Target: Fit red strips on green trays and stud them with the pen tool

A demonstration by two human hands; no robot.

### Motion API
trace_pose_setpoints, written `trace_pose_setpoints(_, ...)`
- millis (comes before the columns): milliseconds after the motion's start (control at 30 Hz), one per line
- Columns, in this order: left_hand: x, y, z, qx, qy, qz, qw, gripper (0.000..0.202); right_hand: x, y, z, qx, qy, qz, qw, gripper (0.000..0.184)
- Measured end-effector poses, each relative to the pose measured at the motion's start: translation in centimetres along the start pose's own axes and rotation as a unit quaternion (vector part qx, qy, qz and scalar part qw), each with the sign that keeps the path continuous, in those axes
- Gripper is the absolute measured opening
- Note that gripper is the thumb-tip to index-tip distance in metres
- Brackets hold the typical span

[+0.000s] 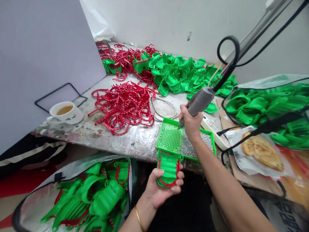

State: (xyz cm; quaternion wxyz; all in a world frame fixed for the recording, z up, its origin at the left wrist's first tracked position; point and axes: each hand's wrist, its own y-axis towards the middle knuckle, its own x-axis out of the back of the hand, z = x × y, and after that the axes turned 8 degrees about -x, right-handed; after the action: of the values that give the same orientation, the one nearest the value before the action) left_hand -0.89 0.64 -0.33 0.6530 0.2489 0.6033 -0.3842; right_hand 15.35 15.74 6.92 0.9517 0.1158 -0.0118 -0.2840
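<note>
My left hand (160,189) grips a green plastic jaw piece with a red insert (169,169), held just below the bench edge. My right hand (191,123) is wrapped round a grey electric screwdriver (199,101) with a black cable rising from it. Its tip points down into a green perforated tray (171,138) that holds small silver screws (191,147). A pile of red toothed strips (123,106) lies on the bench to the left. A heap of green jaw pieces (176,72) sits at the back.
A cup of tea (65,112) stands at the bench's left edge. A clear bag of finished green pieces (91,195) sits on the floor below. Another bag of green parts (273,106) stands right, beside a flatbread on paper (261,150). A white power strip (215,126) lies by the tray.
</note>
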Motion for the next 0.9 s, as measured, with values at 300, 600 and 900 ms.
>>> trace_pose_setpoints(300, 0.3, 0.1, -0.1, 0.005, 0.016, 0.002, 1.000, 0.061, -0.1, 0.7, -1.6, -0.001, -0.013, -0.020, 1.000, 0.028)
trace_pose_setpoints(600, 0.4, 0.1, -0.2, 0.007, 0.019, -0.001, 1.000, 0.064, -0.4, 0.8, -2.0, 0.006, 0.009, -0.022, 1.000, 0.025)
trace_pose_setpoints(900, 0.2, 0.1, -0.2, 0.011, 0.002, -0.007, 1.000, 0.066, -0.3, 0.8, -1.6, 0.018, 0.015, -0.024, 0.999, 0.024)
